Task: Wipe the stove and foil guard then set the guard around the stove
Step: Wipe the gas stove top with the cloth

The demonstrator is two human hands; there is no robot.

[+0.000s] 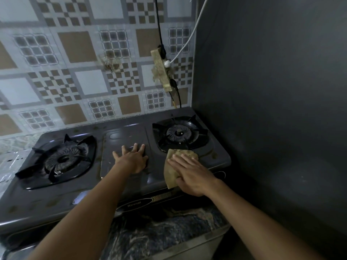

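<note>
A dark two-burner gas stove (pixel 124 136) sits on a marbled counter against a tiled wall. My left hand (pixel 132 159) lies flat on the stove's middle panel, fingers spread, holding nothing. My right hand (pixel 191 175) presses a tan cloth (pixel 171 171) onto the stove top in front of the right burner (pixel 179 133). The left burner (pixel 63 159) stands to the left of my left hand. A shiny foil sheet (pixel 9 162), which may be the guard, shows at the left edge beside the stove.
A dark wall (pixel 272 91) stands close along the stove's right side. A grimy power strip (pixel 161 69) with black and white cables hangs on the tiled wall behind the right burner. The marbled counter edge (pixel 169 228) runs in front of the stove.
</note>
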